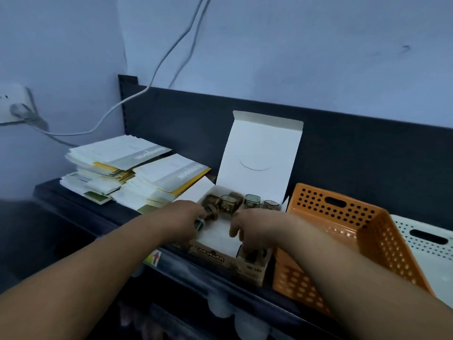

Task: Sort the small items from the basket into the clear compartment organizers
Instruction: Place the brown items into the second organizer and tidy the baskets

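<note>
The left grip (188,214) pinched a teal-rimmed pot (199,224) over the open box (210,256); the right grip (252,229) curled into the box's near corner, whether holding anything I could not tell. The orange basket (343,231) stood just beside. Either wrist might topple the crowded pots (252,201), or nudge the box off the shelf (110,212) edge

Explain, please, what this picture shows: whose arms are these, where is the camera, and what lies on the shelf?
No machine: a person works with bare hands, and the camera sits on their head, looking forward and down. On the shelf stands an open cardboard box holding small clear cases. The left hand pinches one case; the right hand reaches into the box's front corner, its grip unclear. Right of it stand an orange basket and a white basket; left lie paper stacks.
</note>
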`<state>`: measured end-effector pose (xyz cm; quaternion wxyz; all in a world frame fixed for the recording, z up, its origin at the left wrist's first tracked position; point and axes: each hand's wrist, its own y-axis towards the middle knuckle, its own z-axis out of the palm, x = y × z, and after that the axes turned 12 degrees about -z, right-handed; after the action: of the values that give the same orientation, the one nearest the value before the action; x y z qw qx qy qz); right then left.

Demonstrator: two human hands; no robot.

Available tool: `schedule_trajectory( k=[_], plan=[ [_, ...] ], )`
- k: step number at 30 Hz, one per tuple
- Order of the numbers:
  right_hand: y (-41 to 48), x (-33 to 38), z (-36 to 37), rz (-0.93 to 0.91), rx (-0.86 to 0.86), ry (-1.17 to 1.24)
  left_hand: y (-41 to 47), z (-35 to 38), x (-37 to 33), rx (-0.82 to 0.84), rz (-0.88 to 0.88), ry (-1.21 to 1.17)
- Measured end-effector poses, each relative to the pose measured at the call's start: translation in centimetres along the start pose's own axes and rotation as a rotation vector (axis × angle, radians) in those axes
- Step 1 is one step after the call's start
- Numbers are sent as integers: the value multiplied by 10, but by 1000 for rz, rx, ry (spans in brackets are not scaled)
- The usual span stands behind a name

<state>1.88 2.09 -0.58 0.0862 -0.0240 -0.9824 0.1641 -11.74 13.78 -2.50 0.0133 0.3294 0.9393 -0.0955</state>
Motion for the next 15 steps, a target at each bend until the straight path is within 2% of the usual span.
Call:
schedule_trajectory(
  k=[7, 15],
  plan=[
    [8, 12, -1, 117, 99, 7, 19, -1, 5, -7, 153, 112],
    [9, 19, 0, 161, 147, 90, 32, 5, 12, -14, 202, 112]
  ],
)
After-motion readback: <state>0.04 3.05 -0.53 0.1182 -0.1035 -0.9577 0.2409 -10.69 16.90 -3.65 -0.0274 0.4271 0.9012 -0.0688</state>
